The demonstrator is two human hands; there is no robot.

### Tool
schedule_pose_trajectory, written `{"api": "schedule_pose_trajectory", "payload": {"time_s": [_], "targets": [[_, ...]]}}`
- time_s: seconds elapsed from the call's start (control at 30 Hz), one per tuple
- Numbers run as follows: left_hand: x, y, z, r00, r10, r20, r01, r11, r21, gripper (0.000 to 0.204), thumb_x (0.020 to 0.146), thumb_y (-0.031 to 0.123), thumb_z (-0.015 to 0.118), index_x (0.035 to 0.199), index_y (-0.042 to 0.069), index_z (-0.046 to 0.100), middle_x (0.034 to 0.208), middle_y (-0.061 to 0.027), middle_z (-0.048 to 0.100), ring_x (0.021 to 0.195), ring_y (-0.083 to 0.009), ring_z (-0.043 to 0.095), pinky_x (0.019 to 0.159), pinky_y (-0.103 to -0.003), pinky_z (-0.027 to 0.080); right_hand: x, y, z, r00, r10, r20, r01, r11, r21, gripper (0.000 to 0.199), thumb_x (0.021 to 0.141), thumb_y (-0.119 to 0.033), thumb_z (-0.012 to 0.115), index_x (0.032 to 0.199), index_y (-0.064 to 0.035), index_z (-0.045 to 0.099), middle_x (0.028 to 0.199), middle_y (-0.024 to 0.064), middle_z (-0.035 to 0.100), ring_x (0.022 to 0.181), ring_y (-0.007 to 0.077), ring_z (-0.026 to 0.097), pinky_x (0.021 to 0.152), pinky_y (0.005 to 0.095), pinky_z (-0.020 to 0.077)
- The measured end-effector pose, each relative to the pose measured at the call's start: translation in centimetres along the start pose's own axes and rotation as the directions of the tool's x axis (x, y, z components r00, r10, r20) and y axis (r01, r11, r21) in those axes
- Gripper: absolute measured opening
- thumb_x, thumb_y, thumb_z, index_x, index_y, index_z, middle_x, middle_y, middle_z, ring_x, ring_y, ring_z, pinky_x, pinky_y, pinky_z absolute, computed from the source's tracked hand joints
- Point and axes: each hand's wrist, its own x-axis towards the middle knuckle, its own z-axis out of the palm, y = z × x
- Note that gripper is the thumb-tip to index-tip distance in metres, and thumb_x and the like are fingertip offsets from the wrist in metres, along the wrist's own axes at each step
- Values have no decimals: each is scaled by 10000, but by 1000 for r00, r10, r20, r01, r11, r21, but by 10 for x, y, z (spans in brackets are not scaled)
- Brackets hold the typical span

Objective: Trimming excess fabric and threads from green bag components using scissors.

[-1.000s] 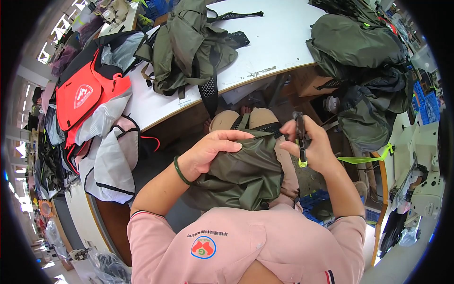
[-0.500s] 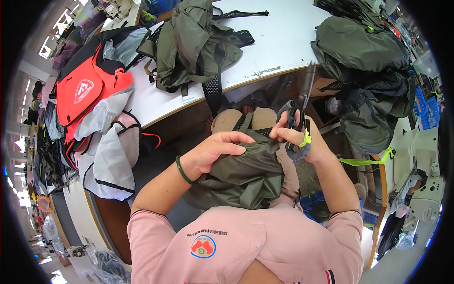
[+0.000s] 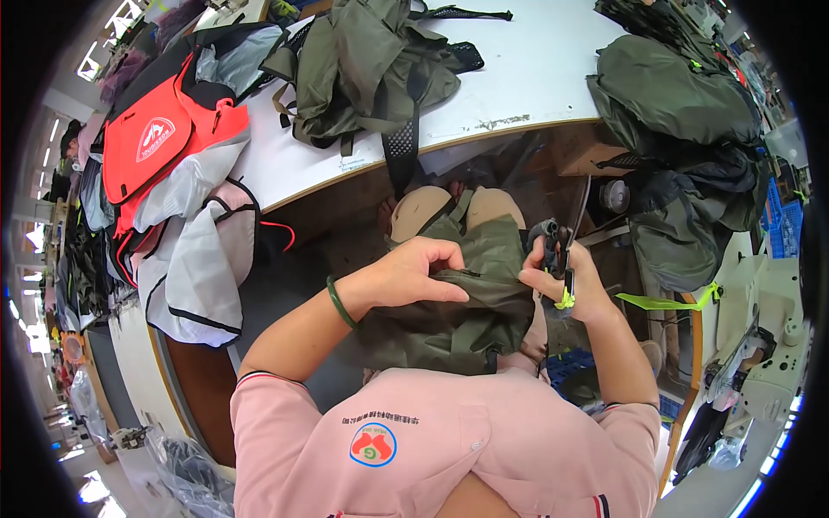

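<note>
Item: white table (image 3: 535, 82), curving across the top of my head view, its near edge chipped.
Item: olive bag heap (image 3: 678, 91), at the table's right end, more olive cloth hanging below it.
Item: red-orange and grey bag (image 3: 160, 142), at the table's left end, a pale panel hanging below the table's edge.
Item: olive bag (image 3: 371, 73), crumpled on the table, one mesh strap over the edge.
Item: olive fabric piece (image 3: 436, 337), the work in hand, lying across the seated wearer's lap, between the forearms.
Item: sewing machine (image 3: 781, 341), pale, at my far right.
Item: left hand (image 3: 419, 274), over the fabric's upper part; thumb and forefinger stand apart, the other fingers are hidden, and whether they grip cloth I cannot tell.
Item: right hand (image 3: 570, 281), just beside the fabric's right edge, fingers clamped around scissor handles.
Item: scissors (image 3: 574, 229), dark, blades directed away from the wearer.
Item: green bangle (image 3: 339, 303), on the left wrist.
Item: yellow-green tie (image 3: 566, 299), on the scissors.
</note>
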Motion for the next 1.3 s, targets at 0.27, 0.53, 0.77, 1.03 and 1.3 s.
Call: {"api": "schedule_pose_trajectory", "payload": {"time_s": [0.27, 0.53, 0.77, 1.03, 1.3], "targets": [[5, -1, 6, 999, 45, 14, -46, 998, 35, 224, 800, 91, 769, 824, 30, 554, 739, 25, 565, 699, -50, 477, 629, -239, 416, -8, -30, -38, 918, -260, 300, 390, 449, -804, 612, 529, -425, 870, 874, -40, 542, 772, 111, 561, 793, 343, 561, 803, 403, 420], [6, 3, 11, 999, 9, 35, -14, 990, 138, 264, 794, 118, 777, 814, 24, 532, 711, 3, 562, 674, -63, 480, 608, -258, 416, -5, -43, -42, 894, -222, 389, 441, 280, -853, 583, 563, -447, 859, 868, -50, 559, 747, 91, 549, 771, 306, 573, 796, 386, 423], [4, 4, 12, 999, 17, 39, -22, 991, 133, 256, 795, 110, 774, 810, 20, 535, 708, -17, 591, 668, -71, 508, 603, -267, 425, -5, -39, -39, 889, -194, 415, 456, 291, -841, 575, 565, -442, 855, 867, -51, 561, 725, 80, 562, 777, 296, 590, 797, 387, 425], [4, 2, 11, 998, 49, 41, -55, 985, 161, 251, 795, 113, 772, 807, 20, 539, 694, -14, 567, 663, -77, 512, 603, -270, 430, -10, -26, -37, 930, -116, 348, 367, 320, -874, 443, 588, -338, 827, 776, -48, 550, 681, 128, 574, 732, 345, 600, 755, 412, 446], [8, -6, 9, 1000, -13, 12, 15, 961, -275, 225, 811, 3, 749, 927, 64, 566, 840, 51, 563, 759, -32, 503, 684, -197, 425, -13, -46, -41, 865, -412, 284, 386, 186, -904, 466, 542, -296, 862, 829, -71, 572, 781, 75, 585, 784, 284, 589, 780, 404, 435]]}}
